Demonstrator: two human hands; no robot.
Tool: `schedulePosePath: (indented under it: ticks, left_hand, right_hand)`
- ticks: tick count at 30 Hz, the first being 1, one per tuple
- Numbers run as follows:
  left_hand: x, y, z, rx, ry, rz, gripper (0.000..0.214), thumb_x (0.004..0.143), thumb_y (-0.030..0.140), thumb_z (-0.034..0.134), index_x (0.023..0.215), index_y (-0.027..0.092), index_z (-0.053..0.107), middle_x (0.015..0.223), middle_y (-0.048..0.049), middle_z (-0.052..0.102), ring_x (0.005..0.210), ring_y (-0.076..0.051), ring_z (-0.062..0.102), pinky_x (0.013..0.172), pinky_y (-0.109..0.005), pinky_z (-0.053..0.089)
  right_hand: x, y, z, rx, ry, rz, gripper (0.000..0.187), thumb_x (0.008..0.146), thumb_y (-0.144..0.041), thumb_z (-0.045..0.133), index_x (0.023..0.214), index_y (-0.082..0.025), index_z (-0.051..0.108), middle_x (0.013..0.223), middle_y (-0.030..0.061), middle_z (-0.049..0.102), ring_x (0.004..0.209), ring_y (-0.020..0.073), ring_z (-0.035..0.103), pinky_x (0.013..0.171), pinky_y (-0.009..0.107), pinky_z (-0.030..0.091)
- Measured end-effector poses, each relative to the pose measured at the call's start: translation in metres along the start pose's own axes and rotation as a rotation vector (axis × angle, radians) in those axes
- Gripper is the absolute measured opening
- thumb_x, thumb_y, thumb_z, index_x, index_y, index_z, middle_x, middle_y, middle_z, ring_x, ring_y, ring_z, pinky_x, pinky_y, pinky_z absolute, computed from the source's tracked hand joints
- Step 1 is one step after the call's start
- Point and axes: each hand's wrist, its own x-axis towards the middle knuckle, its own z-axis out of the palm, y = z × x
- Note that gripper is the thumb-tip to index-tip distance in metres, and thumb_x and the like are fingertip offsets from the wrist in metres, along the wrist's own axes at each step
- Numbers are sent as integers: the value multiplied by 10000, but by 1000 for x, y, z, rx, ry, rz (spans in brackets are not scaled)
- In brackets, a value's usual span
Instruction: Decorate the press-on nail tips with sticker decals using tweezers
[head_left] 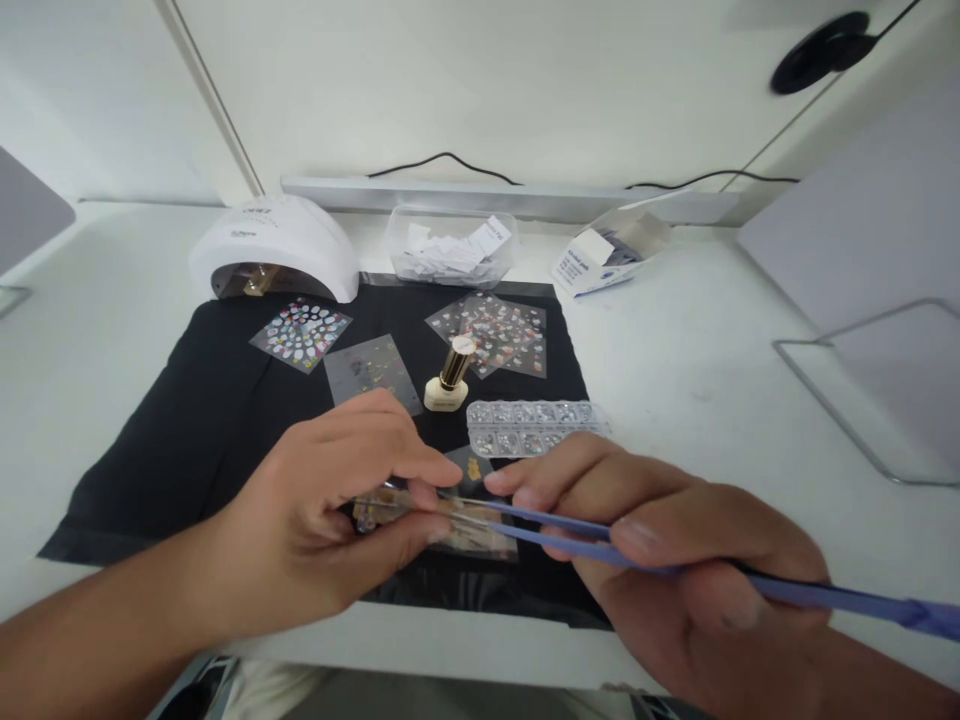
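My right hand (667, 560) pinches blue tweezers (570, 528) whose silver tips reach left to my left hand. My left hand (330, 510) is closed in a pinch on a small clear nail-tip strip (375, 508) held just above a clear sticker sheet (480, 535) on the black mat (187, 440). The tweezer tips meet the piece at my left fingertips. What sits between the tips is too small to make out.
A white nail lamp (274, 250) stands at the back left. Sticker sheets (301, 333) (491, 332), a gold-capped polish bottle (450, 380) and a clear rhinestone box (532, 427) lie on the mat. Behind are a clear tub of wipes (450, 245) and a white-blue carton (607, 255).
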Motion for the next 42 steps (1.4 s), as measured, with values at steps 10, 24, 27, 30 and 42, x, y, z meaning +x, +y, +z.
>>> schedulePosePath:
  ticks: [10, 24, 27, 30, 42]
  left_hand:
    - [-1, 3, -2, 24, 5, -49, 235, 848, 97, 725, 1066, 177, 688, 803, -39, 707, 740, -152, 634, 651, -276, 533]
    - [-2, 4, -3, -31, 41, -46, 193, 844, 60, 727, 1018, 143, 715, 803, -39, 700, 753, -141, 631, 665, -273, 524]
    - [-2, 4, -3, -43, 31, -44, 185, 844, 59, 729, 1010, 139, 712, 797, -45, 691, 748, -145, 628, 656, -280, 525]
    - [-1, 5, -3, -51, 8, -46, 158, 851, 62, 723, 993, 130, 710, 774, -51, 682, 730, -144, 623, 639, -278, 524]
    - [0, 7, -4, -90, -53, -76, 128, 856, 75, 722, 949, 157, 694, 791, -29, 681, 722, -123, 639, 633, -241, 532]
  right_hand:
    - [2, -3, -5, 30, -69, 36, 258, 989, -347, 550, 1137, -268, 747, 801, 79, 728, 867, 274, 733, 764, 490, 652]
    - [2, 1, -10, 43, -95, 17, 268, 974, -290, 551, 1135, -231, 756, 785, 98, 723, 767, 261, 719, 658, 441, 639]
    - [2, 3, -9, 52, -93, 0, 276, 975, -281, 534, 1137, -221, 750, 798, 104, 729, 743, 253, 709, 645, 439, 634]
    - [2, 4, -9, 47, -90, 1, 274, 977, -285, 531, 1133, -225, 748, 799, 101, 724, 739, 248, 704, 642, 436, 629]
    - [7, 1, -8, 46, -106, 27, 258, 965, -336, 570, 1102, -248, 770, 756, 83, 716, 747, 252, 711, 657, 449, 643]
